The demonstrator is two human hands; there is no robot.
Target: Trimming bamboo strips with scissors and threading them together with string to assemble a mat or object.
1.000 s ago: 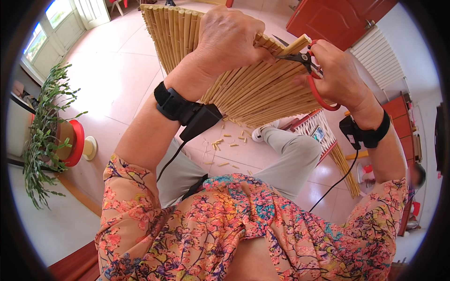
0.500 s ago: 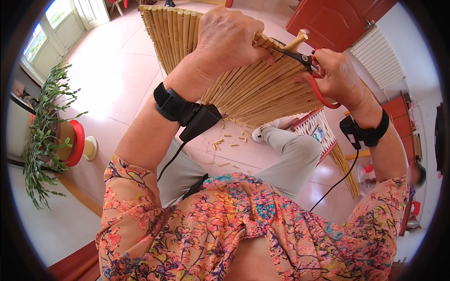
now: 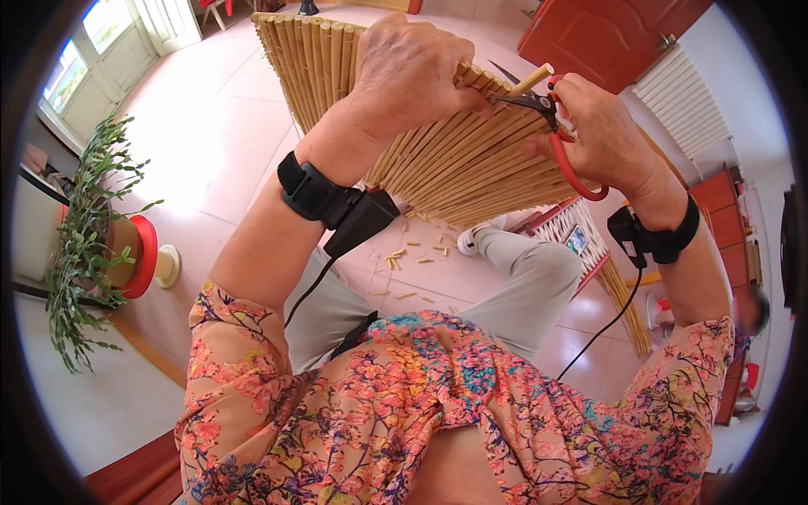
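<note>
A mat of straw-coloured reed stalks (image 3: 471,160) bound side by side hangs fanned out in front of me. My left hand (image 3: 412,71) is closed around its upper edge. Scissors with red handles (image 3: 566,160) are in my right hand (image 3: 608,130), fingers and thumb through the loops. Their dark blades stand apart at the mat's upper edge, on either side of one stalk (image 3: 532,80) that sticks out farther than those beside it. Part of the mat's edge is hidden behind my left hand.
Short cut stalk pieces (image 3: 396,257) lie scattered on the pink tiled floor (image 3: 215,126). Right of my knee, a woven-top stool (image 3: 562,225) holds a phone (image 3: 576,239), beside a bundle of long stalks (image 3: 624,307). A potted plant (image 3: 88,252) is at left, a red door (image 3: 602,38) at far right.
The scissors' blades have opened wider, and one blade now rises above the mat's edge. My right hand has shifted slightly; my left hand keeps its hold on the mat.
</note>
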